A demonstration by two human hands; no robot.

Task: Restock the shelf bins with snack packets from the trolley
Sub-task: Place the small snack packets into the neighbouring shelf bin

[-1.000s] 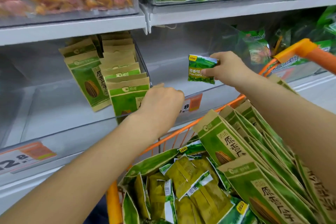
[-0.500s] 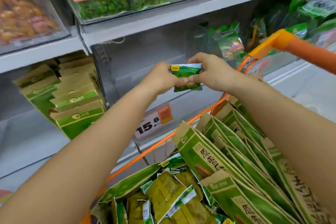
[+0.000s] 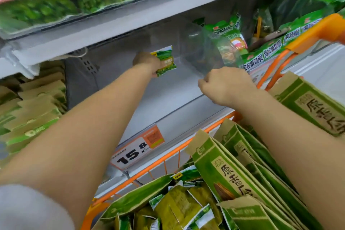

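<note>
My left hand [image 3: 146,62] grips a small green snack packet [image 3: 165,61] and holds it inside the clear middle shelf bin [image 3: 168,89], near its back. The right hand [image 3: 225,85] hovers over the bin's front right part with curled fingers and holds nothing that I can see. Below, the orange trolley [image 3: 158,160] carries small green packets [image 3: 179,207] on the left and tall green-and-tan packets [image 3: 224,166] on the right.
A price tag reading 15.8 [image 3: 137,150] hangs on the bin's front. Tan-and-green packets [image 3: 35,102] fill the left bin. The right bin holds green bags [image 3: 229,41]. An upper shelf [image 3: 112,22] carries more green bags. The trolley handle [image 3: 317,31] sits at the right.
The small packet passed from both hands to my left hand alone, which reached deeper into the middle bin. My right hand let go and drew back to the right.
</note>
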